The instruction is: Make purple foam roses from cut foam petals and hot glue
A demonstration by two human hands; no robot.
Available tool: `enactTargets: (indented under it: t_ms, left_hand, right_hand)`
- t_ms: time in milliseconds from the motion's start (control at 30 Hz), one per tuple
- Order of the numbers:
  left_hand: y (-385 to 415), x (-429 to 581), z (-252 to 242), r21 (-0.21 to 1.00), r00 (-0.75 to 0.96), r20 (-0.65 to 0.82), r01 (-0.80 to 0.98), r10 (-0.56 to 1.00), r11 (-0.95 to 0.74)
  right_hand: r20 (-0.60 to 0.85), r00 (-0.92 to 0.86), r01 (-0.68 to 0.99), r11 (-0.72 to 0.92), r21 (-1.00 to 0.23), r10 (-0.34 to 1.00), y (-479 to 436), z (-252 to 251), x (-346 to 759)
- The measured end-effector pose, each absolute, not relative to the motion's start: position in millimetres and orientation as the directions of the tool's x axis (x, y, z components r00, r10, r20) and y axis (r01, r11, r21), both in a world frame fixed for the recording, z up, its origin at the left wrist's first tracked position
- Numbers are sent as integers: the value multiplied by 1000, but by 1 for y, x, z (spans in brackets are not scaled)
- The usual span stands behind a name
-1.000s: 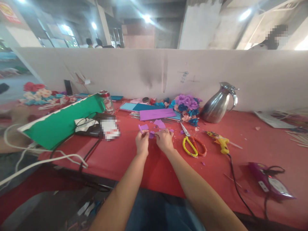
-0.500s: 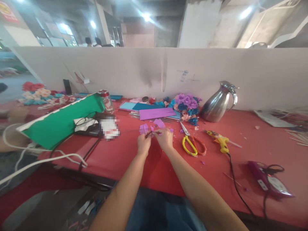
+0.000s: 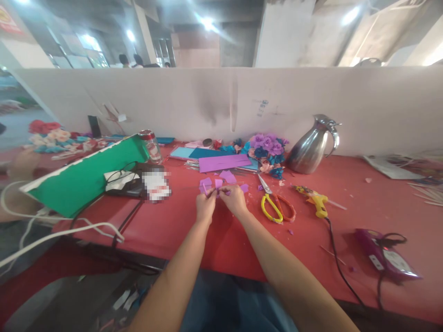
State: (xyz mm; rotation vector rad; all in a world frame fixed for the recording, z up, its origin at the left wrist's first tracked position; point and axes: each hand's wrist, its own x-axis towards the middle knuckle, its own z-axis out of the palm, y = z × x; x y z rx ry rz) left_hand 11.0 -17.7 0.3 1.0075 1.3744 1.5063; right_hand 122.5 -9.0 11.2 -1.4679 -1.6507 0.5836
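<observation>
My left hand [image 3: 205, 205] and my right hand [image 3: 234, 199] meet over the red table, fingertips pinched together on a small purple paper piece [image 3: 218, 183] that sticks up between them. A thin purple strip rises by the left fingers. Whether a stem is inside the pinch is hidden. Around the hands lie loose purple paper pieces [image 3: 227, 176], and behind them a larger purple paper sheet [image 3: 224, 163] rests on blue sheets. Scissors [image 3: 272, 204] with one yellow and one orange handle lie to the right of my right hand.
A yellow hot glue gun [image 3: 316, 202] with a black cord, a purple device [image 3: 387, 256] and a steel jug [image 3: 309, 146] stand right. Paper flowers [image 3: 268, 150] lie at the back. Left are a green board [image 3: 90, 180], a glass jar [image 3: 152, 148] and white cables [image 3: 69, 237].
The purple piece between my fingertips now stands more upright and shows more fully. Both hands stay together in nearly the same place; the whole view has shifted slightly.
</observation>
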Motion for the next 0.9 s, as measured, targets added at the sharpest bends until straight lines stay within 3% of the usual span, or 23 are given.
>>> enactTargets:
  t_ms: [267, 433, 633, 900]
  left_hand:
    - [-14, 10, -7, 994, -362, 52, -72, 931, -84]
    - [-14, 11, -7, 982, -371, 49, -149, 927, -112]
    - [-14, 11, -5, 990, -398, 53, -98, 916, -100]
    - [-16, 10, -5, 996, -371, 72, -21, 926, -86]
  right_hand:
    - [316, 28, 560, 247, -791, 948, -7, 10, 124]
    - [346, 164, 517, 218, -827, 924, -1, 11, 131]
    - [382, -31, 574, 329, -750, 924, -3, 11, 129]
    - [425, 10, 653, 316, -689, 905, -7, 12, 125]
